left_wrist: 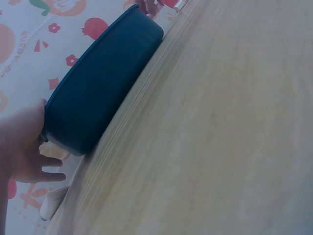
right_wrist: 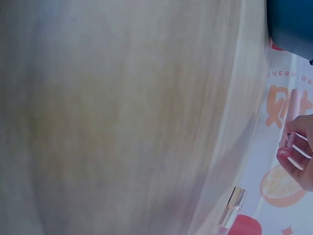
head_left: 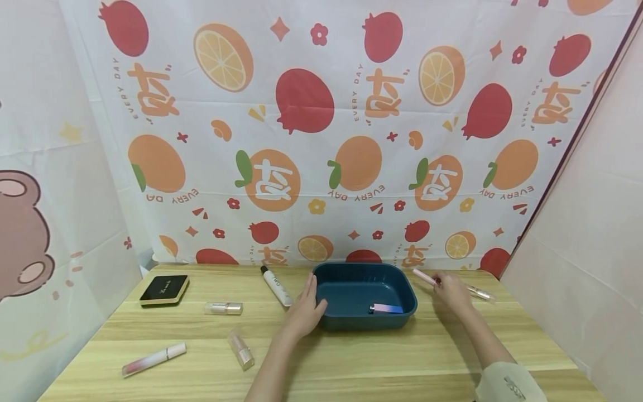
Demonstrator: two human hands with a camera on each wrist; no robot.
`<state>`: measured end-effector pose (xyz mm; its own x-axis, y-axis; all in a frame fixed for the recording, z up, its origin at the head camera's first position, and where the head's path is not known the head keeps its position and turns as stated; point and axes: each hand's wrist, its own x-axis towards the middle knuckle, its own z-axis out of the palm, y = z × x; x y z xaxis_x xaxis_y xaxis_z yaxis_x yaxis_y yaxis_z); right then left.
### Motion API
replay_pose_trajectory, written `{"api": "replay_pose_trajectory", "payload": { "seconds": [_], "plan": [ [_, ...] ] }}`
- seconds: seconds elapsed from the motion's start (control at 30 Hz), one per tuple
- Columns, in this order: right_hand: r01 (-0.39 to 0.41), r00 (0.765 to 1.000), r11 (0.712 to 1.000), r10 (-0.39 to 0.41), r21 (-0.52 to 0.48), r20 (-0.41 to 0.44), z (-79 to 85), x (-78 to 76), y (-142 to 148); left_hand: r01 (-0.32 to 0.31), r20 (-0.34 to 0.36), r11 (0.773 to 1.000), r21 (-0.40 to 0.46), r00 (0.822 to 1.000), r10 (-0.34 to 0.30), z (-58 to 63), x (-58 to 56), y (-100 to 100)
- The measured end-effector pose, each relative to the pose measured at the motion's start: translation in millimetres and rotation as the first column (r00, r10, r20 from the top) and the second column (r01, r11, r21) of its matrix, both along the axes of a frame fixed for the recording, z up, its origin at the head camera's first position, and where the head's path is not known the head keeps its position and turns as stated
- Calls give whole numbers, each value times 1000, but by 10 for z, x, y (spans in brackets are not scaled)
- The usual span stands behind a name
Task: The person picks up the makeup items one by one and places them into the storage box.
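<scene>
Pale sleeve sits closest to my head camera, at the bottom edge, on the arm behind the right hand. Right hand: fingertips and thumb pinch a slim pink tube; its pale pink end sticks out past the fingers, toward the bin, and the tube is tilted. From the right wrist view I see the tube apart from the bin wall, with part of it behind the fingers. Just right of that hand, on the table: a clear tube, gold cap in the wrist view.

Left hand: fingers straight and spread, touching the bin's left end, thumb near the rim; not wrapped round anything. The dark teal bin stands upright between the two hands. Inside it, right of the left hand, lies a pink-and-blue stick, near the front wall.

Left of the left hand: white tube with a black cap, just beside and a bit farther back; clear lipstick farther left; second clear lipstick nearer me; pink-and-white gloss tube well apart, nearer still; black compact farthest left and back. Fruit-print curtain hangs beyond both hands.
</scene>
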<state>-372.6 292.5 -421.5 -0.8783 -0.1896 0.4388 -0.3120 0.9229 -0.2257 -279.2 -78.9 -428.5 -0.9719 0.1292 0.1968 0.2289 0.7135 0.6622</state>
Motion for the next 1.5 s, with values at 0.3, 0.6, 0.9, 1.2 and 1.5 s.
{"api": "replay_pose_trajectory", "payload": {
  "seconds": [0.3,0.6,0.9,1.2,1.5],
  "plan": [
    [-33,999,999,33,-9,-38,-9,9,-37,0,-1,1000,4,1000,0,5,0,-5],
    [-37,999,999,37,-2,-30,7,31,-68,18,-4,1000,-6,1000,-18,7,9,-21],
    [-34,999,999,34,-5,-41,14,46,-74,10,-3,1000,-18,1000,-10,13,-6,-20],
    [-38,998,999,37,-20,-50,40,68,-97,7,-1,1000,-14,1000,-7,7,3,-14],
    [-37,998,999,35,-31,-48,93,104,-133,1,-5,1000,-15,1000,-1,4,8,-3]
  ]
}}
